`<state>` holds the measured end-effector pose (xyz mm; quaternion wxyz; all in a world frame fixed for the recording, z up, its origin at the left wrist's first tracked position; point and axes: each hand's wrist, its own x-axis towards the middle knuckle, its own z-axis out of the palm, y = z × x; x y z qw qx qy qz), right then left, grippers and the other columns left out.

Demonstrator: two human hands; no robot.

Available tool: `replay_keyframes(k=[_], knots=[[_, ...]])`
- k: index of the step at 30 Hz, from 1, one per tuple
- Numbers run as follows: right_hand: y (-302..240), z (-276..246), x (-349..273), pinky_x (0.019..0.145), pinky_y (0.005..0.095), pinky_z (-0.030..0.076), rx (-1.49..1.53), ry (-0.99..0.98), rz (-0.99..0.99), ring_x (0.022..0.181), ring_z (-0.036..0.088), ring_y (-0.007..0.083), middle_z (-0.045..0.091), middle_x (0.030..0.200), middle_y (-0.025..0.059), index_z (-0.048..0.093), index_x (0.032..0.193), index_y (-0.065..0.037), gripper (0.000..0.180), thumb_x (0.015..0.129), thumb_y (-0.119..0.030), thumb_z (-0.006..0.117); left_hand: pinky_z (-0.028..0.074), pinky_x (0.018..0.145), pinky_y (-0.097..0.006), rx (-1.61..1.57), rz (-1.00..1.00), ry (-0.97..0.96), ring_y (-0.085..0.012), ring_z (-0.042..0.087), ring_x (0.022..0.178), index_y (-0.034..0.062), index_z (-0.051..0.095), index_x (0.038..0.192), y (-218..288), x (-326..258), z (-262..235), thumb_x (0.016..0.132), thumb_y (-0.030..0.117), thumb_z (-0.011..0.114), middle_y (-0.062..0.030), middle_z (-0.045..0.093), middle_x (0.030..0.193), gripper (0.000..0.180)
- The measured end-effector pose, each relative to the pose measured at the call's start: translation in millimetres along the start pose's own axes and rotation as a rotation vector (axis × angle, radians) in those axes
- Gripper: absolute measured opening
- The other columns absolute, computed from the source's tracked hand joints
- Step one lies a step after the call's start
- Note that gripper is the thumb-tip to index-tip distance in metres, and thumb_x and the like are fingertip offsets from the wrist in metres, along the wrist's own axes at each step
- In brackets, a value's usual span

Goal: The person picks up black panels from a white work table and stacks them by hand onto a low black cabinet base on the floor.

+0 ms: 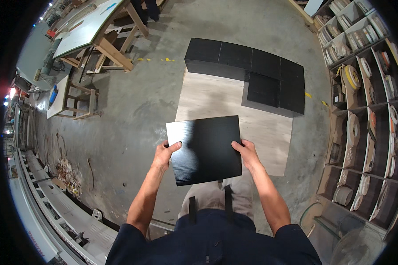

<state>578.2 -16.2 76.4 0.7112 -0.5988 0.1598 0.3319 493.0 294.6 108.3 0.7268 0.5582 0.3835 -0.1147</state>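
Between my two hands I hold a black, nearly square panel [212,152] with a wood-grain face, in front of my legs. My left hand [167,152] grips its left edge, thumb on top and fingers tucked underneath. On the opposite edge my right hand [245,152] has the same hold, its fingers mostly hidden by the panel. Beyond it, black panels [234,55] are stacked in a row along the far and right sides of a pale wood-look board [208,95] on the floor. One more black panel stack [263,90] sits inside the corner of that row.
A tall shelf unit [347,110] with rolls of edge banding stands at the right. At the upper left are a wooden-legged worktable [90,33] and a small stool [70,99]. A long machine [62,216] runs along the left, with scraps [68,176] beside it.
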Motion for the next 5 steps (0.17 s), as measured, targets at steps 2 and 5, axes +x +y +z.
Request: replay_keyframes(k=[2,5], knots=[[-6.0,1.8,49.9,0.073,0.0274,0.048,0.009,0.004,-0.024,0.080,0.059,0.0133,0.064,0.094,0.0088,0.061,0.100,0.006,0.027,0.084,-0.015,0.066,0.048,0.081,-0.035,-0.027,-0.004,0.012,-0.0223,0.060,0.090,-0.0100,0.053,0.114,14.7,39.2,7.1,0.071,0.019,0.079,-0.0153,0.062,0.102,0.058],[-9.6,-5.7,125.9,0.081,0.0293,0.049,0.059,-0.002,0.081,0.085,0.060,0.0152,0.064,0.094,0.0097,0.057,0.106,0.008,0.035,0.083,-0.016,0.069,0.049,0.082,-0.035,-0.063,0.004,0.030,-0.0220,0.060,0.091,-0.0088,0.052,0.116,23.4,103.1,21.7,0.071,0.018,0.079,-0.0141,0.062,0.103,0.059]])
